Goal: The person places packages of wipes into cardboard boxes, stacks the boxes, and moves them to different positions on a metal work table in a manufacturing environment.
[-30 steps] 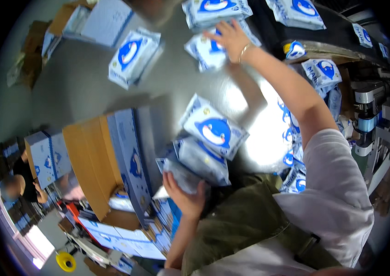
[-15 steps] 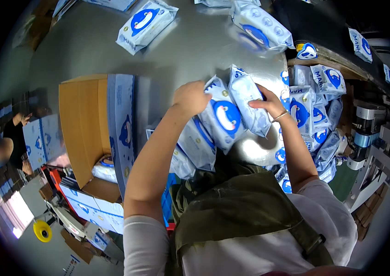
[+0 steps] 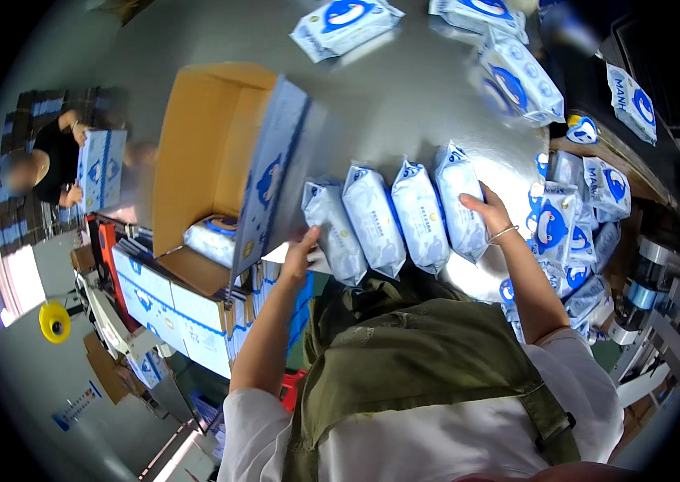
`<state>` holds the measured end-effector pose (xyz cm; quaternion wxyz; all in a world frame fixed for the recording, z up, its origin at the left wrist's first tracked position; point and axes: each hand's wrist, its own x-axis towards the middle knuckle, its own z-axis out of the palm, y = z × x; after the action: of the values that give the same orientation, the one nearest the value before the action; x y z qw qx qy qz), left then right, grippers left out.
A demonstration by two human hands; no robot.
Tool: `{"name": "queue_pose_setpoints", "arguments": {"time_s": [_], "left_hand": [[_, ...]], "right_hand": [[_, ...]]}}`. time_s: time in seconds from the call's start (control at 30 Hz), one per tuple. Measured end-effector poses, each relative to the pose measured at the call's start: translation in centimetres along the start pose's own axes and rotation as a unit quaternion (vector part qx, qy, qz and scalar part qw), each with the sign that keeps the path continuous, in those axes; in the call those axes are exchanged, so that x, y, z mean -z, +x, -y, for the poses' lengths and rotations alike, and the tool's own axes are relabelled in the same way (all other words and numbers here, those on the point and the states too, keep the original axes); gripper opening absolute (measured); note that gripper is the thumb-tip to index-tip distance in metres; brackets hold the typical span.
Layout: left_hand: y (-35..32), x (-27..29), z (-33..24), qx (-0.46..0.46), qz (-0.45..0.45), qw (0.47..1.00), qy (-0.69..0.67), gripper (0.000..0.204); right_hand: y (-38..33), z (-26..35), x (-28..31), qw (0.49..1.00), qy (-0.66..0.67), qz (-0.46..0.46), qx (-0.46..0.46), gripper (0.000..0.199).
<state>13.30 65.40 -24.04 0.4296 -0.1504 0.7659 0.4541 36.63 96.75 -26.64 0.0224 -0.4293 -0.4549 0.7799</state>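
Several pale-blue packs of wipes (image 3: 376,221) stand side by side in a slightly fanned row between my two hands. My left hand (image 3: 300,253) presses against the outer side of the leftmost pack (image 3: 334,233), its fingers partly hidden. At the other end, my right hand (image 3: 491,217) grips the rightmost pack (image 3: 461,201), thumb on its front and fingers behind it. Left of the row, an open cardboard carton (image 3: 280,153) lies tipped with its mouth facing me. Inside its lower part is a wipes pack (image 3: 211,238).
Loose wipes packs (image 3: 346,28) lie on the metal table (image 3: 219,36), others at its far right. A heap of packs (image 3: 553,221) fills the right side, beside a dark conveyor (image 3: 633,48) and machinery (image 3: 645,281). Flat cartons (image 3: 183,321) are stacked lower left. A co-worker (image 3: 51,165) holds a box.
The packs are now lined up in an even row, their faces turned. My left hand has moved from the row's top down to its left side. My view has shifted left.
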Motion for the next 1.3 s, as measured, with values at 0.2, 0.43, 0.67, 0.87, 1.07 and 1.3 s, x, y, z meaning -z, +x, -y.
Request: {"name": "queue_pose_setpoints", "arguments": {"time_s": [0.2,0.43,0.67,0.87,1.07,1.3], "left_hand": [[-2.3,-2.9,-0.4,-0.030,0.120,0.976,-0.177,0.059],[-10.8,2.5,-5.8,-0.368,0.136,0.885,-0.253,0.074],[-5.3,11.0,-9.3,-0.567,-0.020,0.743,-0.355,0.060],[-2.4,15.3,-5.8,-0.303,-0.142,0.871,0.358,0.067],[-8.6,12.0,-8.8,-0.417,-0.209,0.767,0.440,0.075],[-5.7,19.6,-4.1,-0.375,-0.049,0.765,0.522,0.039]], "right_hand": [[-0.1,-1.9,-0.7,0.975,0.215,0.046,-0.029,0.058],[-6.0,12.0,-4.5,0.967,0.075,0.057,0.238,0.069],[2.7,23.7,-18.3,0.867,-0.039,0.119,0.483,0.059],[11.9,25.7,-32.9,0.473,-0.748,0.093,0.457,0.050],[24.7,25.5,-36.0,0.569,-0.713,-0.018,0.409,0.037],[17.0,19.6,-24.4,0.797,-0.542,0.161,0.214,0.039]]}}
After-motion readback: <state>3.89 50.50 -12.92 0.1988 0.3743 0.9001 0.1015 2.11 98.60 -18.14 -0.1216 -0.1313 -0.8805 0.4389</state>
